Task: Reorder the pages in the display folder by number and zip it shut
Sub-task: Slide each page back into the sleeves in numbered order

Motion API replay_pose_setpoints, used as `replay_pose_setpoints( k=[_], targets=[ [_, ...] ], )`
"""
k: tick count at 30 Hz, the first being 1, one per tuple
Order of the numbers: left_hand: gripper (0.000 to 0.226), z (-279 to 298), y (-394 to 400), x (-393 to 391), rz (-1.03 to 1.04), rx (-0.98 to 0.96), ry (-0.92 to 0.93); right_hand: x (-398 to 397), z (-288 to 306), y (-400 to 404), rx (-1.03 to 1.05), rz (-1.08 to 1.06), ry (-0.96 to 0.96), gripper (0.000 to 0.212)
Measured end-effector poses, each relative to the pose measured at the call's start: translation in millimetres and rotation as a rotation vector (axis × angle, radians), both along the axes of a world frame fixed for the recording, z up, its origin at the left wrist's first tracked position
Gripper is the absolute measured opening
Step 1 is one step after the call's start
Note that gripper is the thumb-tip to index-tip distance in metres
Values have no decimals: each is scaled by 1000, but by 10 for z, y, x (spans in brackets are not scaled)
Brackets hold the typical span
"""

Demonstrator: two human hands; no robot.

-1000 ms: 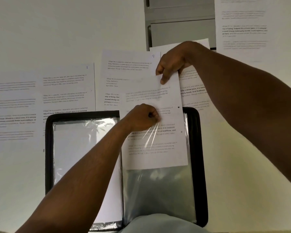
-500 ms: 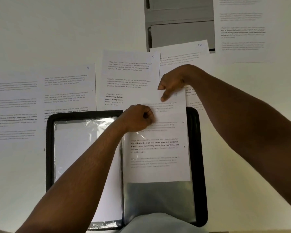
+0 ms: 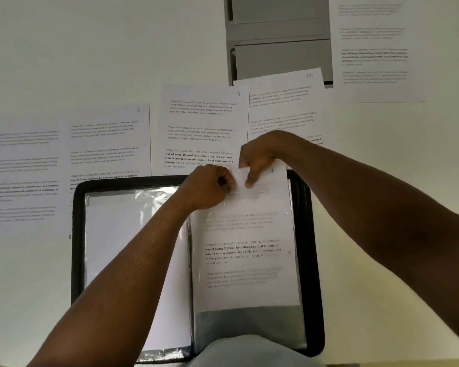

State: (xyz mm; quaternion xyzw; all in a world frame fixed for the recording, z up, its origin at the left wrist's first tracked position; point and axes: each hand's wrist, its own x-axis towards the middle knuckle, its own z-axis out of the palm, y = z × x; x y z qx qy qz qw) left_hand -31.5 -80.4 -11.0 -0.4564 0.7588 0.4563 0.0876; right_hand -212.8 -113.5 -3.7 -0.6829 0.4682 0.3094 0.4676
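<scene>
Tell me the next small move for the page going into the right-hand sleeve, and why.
Probably keep pushing the page down with the right hand while the left hand holds the sleeve mouth open. The page's bottom edge stops short of the sleeve's bottom, with bare plastic below it, so it is not seated.

My white table, with the folder and loose pages on it

The white table (image 3: 77, 49) in front of me carries the open black display folder (image 3: 306, 260) at its near edge. Beyond the folder, printed pages lie flat in a row: page 8 (image 3: 109, 144), page 9 (image 3: 202, 120), page 10 (image 3: 281, 102), with another sheet (image 3: 24, 178) far left and one (image 3: 374, 49) far right.
</scene>
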Motion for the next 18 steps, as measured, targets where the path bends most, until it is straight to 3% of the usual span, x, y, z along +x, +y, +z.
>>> replay_pose_setpoints(
  k=[10, 14, 18],
  targets=[
    [7, 27, 37, 58, 37, -28, 51, -35, 43, 159, -36, -29, 30, 28],
    [6, 52, 54, 76, 32, -41, 55, 29, 42, 238, -6, 24, 75, 39],
    [6, 71, 80, 89, 47, -67, 65, -67, 126, 290, -124, -150, 12, 42]
  ],
)
